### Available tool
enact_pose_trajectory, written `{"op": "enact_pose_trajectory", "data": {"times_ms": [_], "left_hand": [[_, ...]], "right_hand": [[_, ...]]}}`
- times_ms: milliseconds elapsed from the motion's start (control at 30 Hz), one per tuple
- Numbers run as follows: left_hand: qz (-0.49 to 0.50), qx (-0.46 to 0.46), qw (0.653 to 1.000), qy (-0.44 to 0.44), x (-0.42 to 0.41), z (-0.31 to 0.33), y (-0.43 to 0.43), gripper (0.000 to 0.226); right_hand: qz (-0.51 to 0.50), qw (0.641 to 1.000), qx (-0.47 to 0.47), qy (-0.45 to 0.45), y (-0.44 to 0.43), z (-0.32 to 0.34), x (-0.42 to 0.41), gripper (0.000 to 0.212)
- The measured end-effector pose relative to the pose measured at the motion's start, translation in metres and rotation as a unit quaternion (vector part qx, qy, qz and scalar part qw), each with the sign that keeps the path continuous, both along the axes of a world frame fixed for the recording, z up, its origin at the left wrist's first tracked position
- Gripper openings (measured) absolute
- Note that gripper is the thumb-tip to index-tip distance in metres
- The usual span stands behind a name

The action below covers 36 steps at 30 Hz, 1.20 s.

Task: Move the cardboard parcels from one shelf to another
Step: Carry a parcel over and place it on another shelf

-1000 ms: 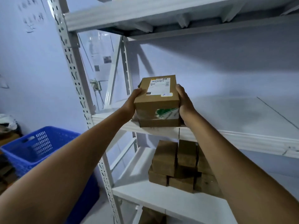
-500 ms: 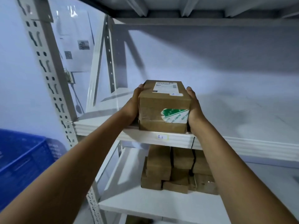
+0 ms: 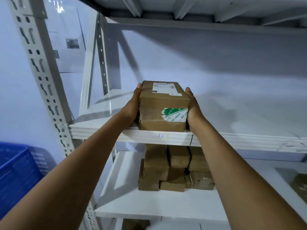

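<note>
A brown cardboard parcel (image 3: 163, 105) with a white label on top and green-and-white tape on its near face rests on the front edge of the upper white shelf (image 3: 232, 113). My left hand (image 3: 132, 105) presses its left side and my right hand (image 3: 192, 107) presses its right side, so both grip it. On the lower shelf (image 3: 149, 205), directly beneath, stands a stack of several brown parcels (image 3: 174, 168).
A perforated white upright post (image 3: 44, 80) frames the rack's left side. A blue plastic crate (image 3: 18, 173) sits at lower left. Another shelf's underside (image 3: 182, 7) runs overhead. A brownish object (image 3: 300, 185) shows at the right edge of the lower shelf.
The parcel has gone from being held above the shelf edge to resting on the upper shelf. The view has moved closer to the rack, and both hands stay on the parcel's sides.
</note>
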State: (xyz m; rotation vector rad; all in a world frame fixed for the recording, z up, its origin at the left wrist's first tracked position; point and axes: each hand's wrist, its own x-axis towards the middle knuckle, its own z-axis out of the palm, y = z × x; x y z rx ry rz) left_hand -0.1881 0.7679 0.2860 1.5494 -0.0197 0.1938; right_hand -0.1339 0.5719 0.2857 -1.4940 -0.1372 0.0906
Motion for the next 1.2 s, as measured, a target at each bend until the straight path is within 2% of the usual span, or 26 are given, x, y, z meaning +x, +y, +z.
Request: {"op": "enact_pose_trajectory", "data": {"times_ms": [100,167,400,500,567,667,767,933,1033,1200], "left_hand": [[0.0,0.0,1.0,0.009,0.0,0.0,-0.001,0.069],[-0.001,0.001,1.0,0.013,0.0,0.001,-0.001,0.069],[-0.007,-0.01,1.0,0.01,0.002,0.0,0.002,0.064],[-0.002,0.013,1.0,0.008,0.0,0.0,0.001,0.061],[0.007,0.039,0.999,-0.003,0.0,0.0,-0.001,0.059],[0.018,0.076,0.996,-0.033,-0.002,0.003,-0.004,0.062],[-0.014,0.084,0.995,-0.058,-0.004,0.004,-0.004,0.064],[-0.043,0.057,0.992,-0.101,0.0,-0.003,0.012,0.063],[-0.052,0.08,0.99,-0.103,0.002,-0.007,0.019,0.065],[-0.023,0.077,0.991,-0.105,-0.003,-0.004,0.011,0.064]], "right_hand": [[-0.009,1.0,-0.006,0.008,-0.001,-0.003,0.004,0.099],[-0.01,1.0,-0.014,0.006,-0.002,-0.006,0.007,0.106],[0.003,1.0,-0.007,0.002,-0.001,0.003,-0.005,0.097],[0.018,1.0,-0.01,-0.008,-0.004,0.009,-0.015,0.067],[0.034,0.999,-0.002,-0.014,-0.008,0.006,-0.011,0.057],[0.046,0.998,0.016,-0.025,-0.011,0.004,-0.01,0.061],[0.073,0.997,0.024,-0.022,-0.015,0.003,-0.011,0.061],[0.126,0.99,0.054,-0.037,-0.023,0.001,-0.011,0.04],[0.148,0.985,0.078,-0.048,-0.026,0.0,-0.01,0.033],[0.126,0.989,0.063,-0.055,-0.02,-0.002,-0.009,0.042]]}}
